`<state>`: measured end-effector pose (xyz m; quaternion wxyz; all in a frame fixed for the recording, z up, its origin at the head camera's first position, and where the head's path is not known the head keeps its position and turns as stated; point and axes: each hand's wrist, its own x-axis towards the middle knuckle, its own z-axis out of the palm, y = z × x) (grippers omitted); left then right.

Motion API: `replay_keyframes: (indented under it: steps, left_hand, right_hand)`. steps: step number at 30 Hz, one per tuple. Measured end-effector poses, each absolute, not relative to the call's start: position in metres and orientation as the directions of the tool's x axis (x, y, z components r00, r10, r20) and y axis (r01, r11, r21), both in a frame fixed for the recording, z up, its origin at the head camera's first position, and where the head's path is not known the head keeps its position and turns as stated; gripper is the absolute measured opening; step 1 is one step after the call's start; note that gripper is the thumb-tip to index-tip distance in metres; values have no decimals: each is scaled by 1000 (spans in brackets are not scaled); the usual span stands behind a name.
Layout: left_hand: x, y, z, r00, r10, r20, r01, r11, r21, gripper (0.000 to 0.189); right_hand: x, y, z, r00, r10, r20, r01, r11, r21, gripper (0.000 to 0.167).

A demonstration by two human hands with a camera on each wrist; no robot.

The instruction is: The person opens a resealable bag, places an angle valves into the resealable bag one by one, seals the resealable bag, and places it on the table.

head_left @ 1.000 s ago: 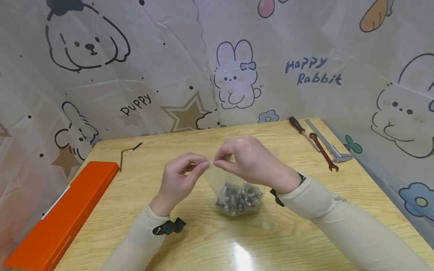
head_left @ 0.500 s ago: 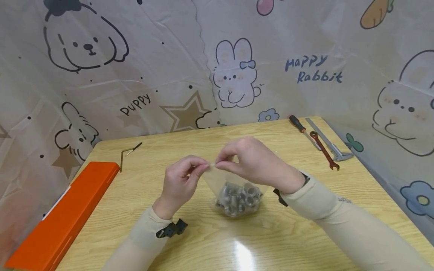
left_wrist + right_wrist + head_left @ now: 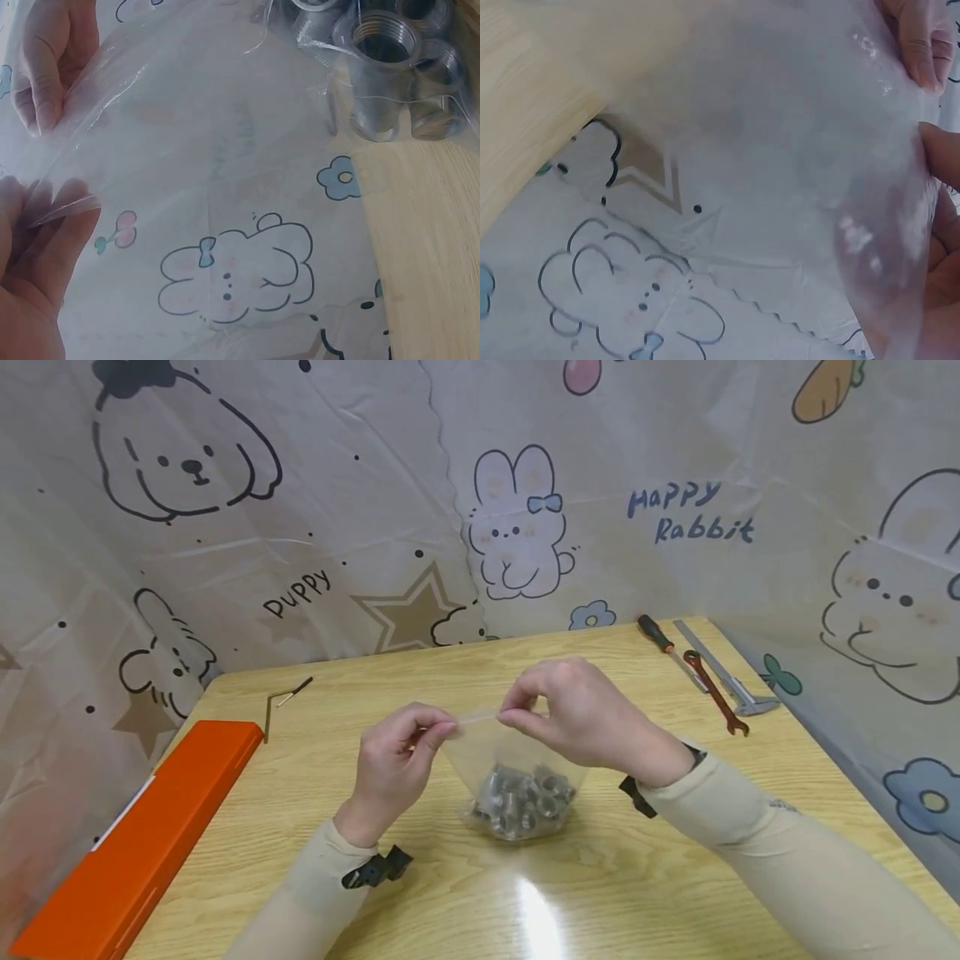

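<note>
A clear zip bag (image 3: 480, 747) stands on the table with several grey metal threaded pipe fittings (image 3: 525, 797) bunched in its bottom. My left hand (image 3: 393, 768) pinches the left end of its top edge between thumb and forefinger. Farther right along that edge, my right hand (image 3: 577, 714) pinches it too, and a short stretch of the edge runs between the fingertips. In the left wrist view, the thin film (image 3: 187, 97) spreads from the fingers to the threaded fittings (image 3: 379, 67). The right wrist view has the film (image 3: 780, 135) across much of it, beside the fingers.
An orange case (image 3: 150, 835) lies along the table's left side, with hex keys (image 3: 277, 697) beyond it. At the back right lie a screwdriver (image 3: 663, 639), a reddish wrench (image 3: 716, 693) and a caliper (image 3: 727, 672). A printed cloth (image 3: 337, 510) hangs behind the table.
My right hand has slid to the right along the bag's top edge, away from my left hand, widening the gap between them. The left hand has barely moved and still pinches its end.
</note>
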<state>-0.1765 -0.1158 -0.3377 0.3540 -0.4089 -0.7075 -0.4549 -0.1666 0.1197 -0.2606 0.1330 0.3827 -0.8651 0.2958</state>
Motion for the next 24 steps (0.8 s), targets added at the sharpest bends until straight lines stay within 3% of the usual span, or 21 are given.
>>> replay_keyframes:
  steps: [11, 19, 24]
  left_hand:
    - [-180, -123, -339, -462, 237, 855, 877, 264, 401, 24]
    - [-179, -123, -337, -438, 250, 864, 889, 263, 375, 23]
    - [-179, -123, -338, -456, 247, 855, 880, 271, 391, 23]
  right_hand:
    - [-167, 145, -263, -701, -563, 438, -713, 572, -405, 3]
    - [-166, 146, -264, -685, -578, 443, -728, 559, -397, 6]
    - [-167, 155, -268, -735, -545, 403, -678, 574, -460, 3]
